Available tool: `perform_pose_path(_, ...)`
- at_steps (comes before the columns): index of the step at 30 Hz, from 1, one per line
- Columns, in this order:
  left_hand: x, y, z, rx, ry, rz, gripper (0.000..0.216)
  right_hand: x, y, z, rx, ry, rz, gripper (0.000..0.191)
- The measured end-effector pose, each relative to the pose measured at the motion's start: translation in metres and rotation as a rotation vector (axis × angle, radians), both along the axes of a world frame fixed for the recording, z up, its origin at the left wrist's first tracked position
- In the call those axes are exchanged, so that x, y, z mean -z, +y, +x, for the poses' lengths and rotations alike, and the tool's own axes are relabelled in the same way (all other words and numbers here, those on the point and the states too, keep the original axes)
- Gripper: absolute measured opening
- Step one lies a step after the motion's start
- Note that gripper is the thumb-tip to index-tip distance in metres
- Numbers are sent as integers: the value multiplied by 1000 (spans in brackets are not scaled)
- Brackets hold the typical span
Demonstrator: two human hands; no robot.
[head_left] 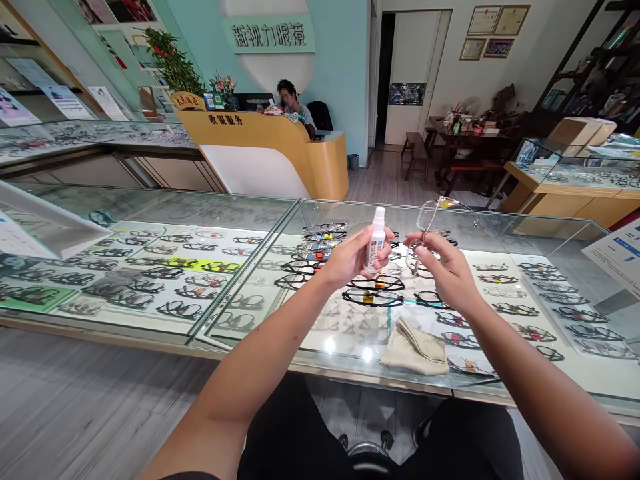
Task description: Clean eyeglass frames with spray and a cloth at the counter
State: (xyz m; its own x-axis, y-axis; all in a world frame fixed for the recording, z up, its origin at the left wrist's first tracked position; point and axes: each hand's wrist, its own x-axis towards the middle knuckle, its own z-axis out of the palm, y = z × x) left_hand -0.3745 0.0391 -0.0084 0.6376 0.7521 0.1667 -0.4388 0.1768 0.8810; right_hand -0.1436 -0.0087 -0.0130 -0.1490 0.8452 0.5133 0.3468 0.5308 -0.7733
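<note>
My left hand (353, 257) is wrapped round a small white spray bottle (375, 241), held upright above the glass counter (250, 220). My right hand (443, 267) pinches a pair of thin-framed glasses (425, 230) by the frame, its temples sticking up and a small tag at the top. The bottle's nozzle points toward the glasses, a few centimetres apart. A folded beige cloth (415, 347) lies on the glass just below my right hand.
The glass display case holds several rows of eyeglass frames (165, 273). A person sits behind a yellow reception desk (280, 147) at the back. Another display case (575, 177) stands at the right, a wooden table with benches (460, 143) beyond. A stool base shows between my legs.
</note>
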Motion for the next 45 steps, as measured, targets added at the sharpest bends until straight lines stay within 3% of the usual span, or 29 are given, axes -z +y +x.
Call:
perform_pose_path(6, 4, 4, 1, -49, 11, 29, 55, 0, 0, 0, 2, 1, 0, 27)
perform_pose_path(14, -7, -2, -1, -35, 27, 41, 65, -2, -2, -1, -15, -3, -6, 29)
perform_pose_path(22, 12, 6, -22, 212, -61, -15, 81, -1, -3, 0, -11, -7, -23, 28)
perform_pose_path(27, 31, 19, -36, 415, 76, -44, 82, 1, -2, 0, -2, -26, -17, 29)
perform_pose_path(30, 33, 19, -40, 445, 83, -13, 77, 2, -1, 1, -6, -26, -18, 29)
perform_pose_path(34, 23, 10, -36, 493, 103, 17, 68, 3, -1, 0, -7, -32, -24, 29)
perform_pose_path(38, 15, 3, -29, 516, 72, 38, 69, 2, -2, -1, -5, -41, -21, 30)
perform_pose_path(45, 18, 9, -22, 477, 72, 105, 76, 1, -3, -1, -9, -39, -23, 29)
